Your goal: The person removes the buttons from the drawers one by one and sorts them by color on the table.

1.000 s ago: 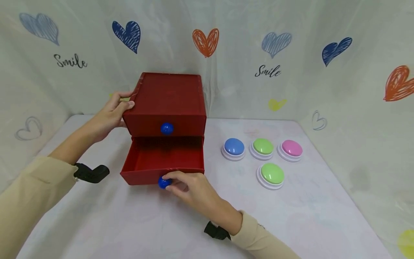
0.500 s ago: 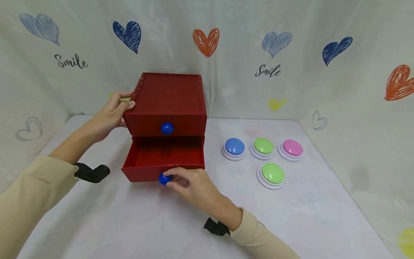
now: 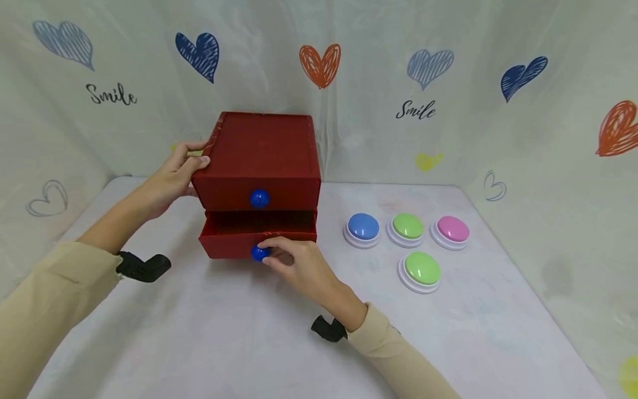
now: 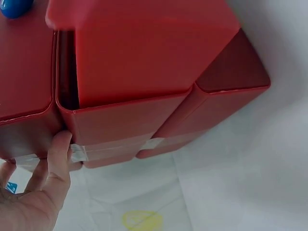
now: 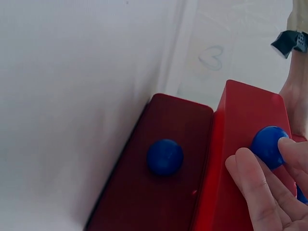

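Observation:
A red drawer box stands at the back of the table, its upper drawer closed behind a blue knob. Below that, the middle drawer is partly pulled out. My right hand pinches this drawer's round blue knob between thumb and fingers. Against the box's left side rests my left hand, its fingers fairly straight along the upper edge. The right wrist view shows a closed lowest drawer with its own blue knob. What little of the drawer's inside shows is dark red.
Right of the box sit several dome buttons on white bases: a blue button, a green button, a pink button and a nearer green button. A white curtain printed with hearts hangs close behind the box.
The middle drawer has slid inward, away from me, with my right hand moving along on its knob. My left hand has stayed in place on the box's side.

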`<action>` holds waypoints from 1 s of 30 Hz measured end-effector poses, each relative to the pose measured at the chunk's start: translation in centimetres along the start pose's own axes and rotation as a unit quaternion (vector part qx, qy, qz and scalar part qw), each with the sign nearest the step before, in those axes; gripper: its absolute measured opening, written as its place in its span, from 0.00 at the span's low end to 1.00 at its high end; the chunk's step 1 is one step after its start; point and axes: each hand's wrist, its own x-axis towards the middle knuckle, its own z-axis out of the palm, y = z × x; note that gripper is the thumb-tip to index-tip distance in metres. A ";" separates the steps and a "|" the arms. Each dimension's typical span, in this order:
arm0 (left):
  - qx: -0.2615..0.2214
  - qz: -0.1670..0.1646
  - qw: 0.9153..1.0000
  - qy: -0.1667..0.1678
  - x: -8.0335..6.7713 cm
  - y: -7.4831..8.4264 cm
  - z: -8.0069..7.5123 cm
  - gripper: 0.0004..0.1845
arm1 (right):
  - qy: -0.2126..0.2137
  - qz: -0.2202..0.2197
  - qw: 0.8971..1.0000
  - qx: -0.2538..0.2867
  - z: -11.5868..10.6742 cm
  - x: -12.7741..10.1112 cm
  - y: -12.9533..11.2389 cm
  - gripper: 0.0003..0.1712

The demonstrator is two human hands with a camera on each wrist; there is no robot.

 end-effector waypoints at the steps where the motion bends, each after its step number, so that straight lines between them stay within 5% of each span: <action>1: -0.001 0.000 1.000 0.000 0.0 0.0 0.0 0.26 | 0.000 0.004 1.000 0.001 0.0 0.2 0.1 0.14; 30: 0.011 0.000 1.000 0.005 0.0 -0.2 0.1 0.25 | 0.025 0.033 0.999 0.015 0.6 3.2 1.6 0.14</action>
